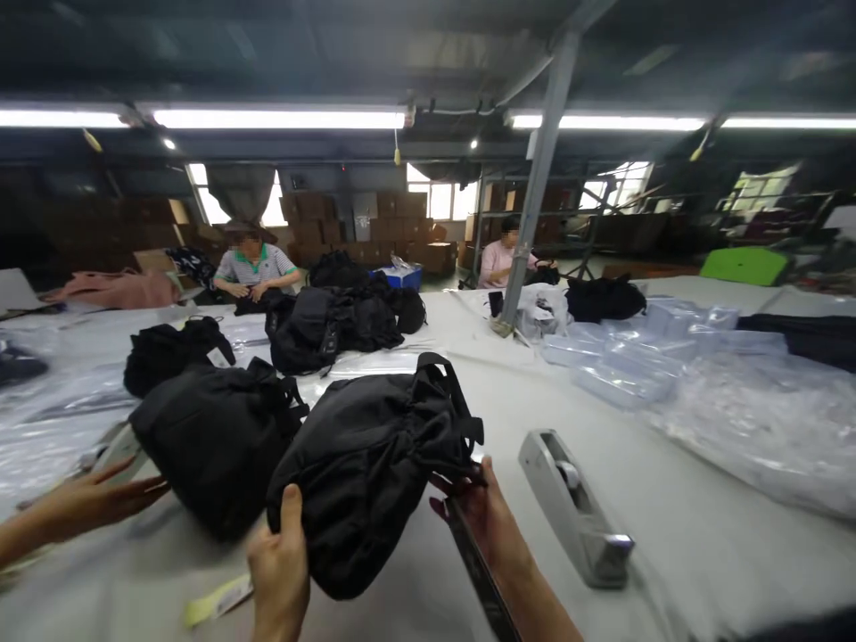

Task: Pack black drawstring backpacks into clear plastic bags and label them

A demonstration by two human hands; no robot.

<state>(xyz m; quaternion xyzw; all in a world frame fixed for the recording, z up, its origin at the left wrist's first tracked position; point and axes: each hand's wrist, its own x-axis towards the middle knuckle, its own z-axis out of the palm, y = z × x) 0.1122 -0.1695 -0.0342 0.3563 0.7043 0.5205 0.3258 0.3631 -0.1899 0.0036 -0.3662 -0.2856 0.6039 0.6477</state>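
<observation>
A black cloth bag point(361, 464) with a gathered top and a strap loop is held tilted above the white table. My left hand point(281, 562) is closed on its lower left edge, thumb on top. At the gathered end, my right hand point(491, 517) grips the bag from below, its fingers partly hidden. A long dark strip point(478, 566) runs along beside my right wrist; what it is I cannot make out. Another black bag point(218, 441) stands just left of mine, and a co-worker's outstretched hand point(100, 499) reaches toward it.
A grey tape dispenser point(579, 508) lies on the table point(669, 544) to my right. Clear plastic boxes point(629, 366) and plastic bags point(769, 419) pile up beyond it. More black bags point(341, 321) are heaped ahead. A metal post point(541, 178) rises there, and two people sit across the table.
</observation>
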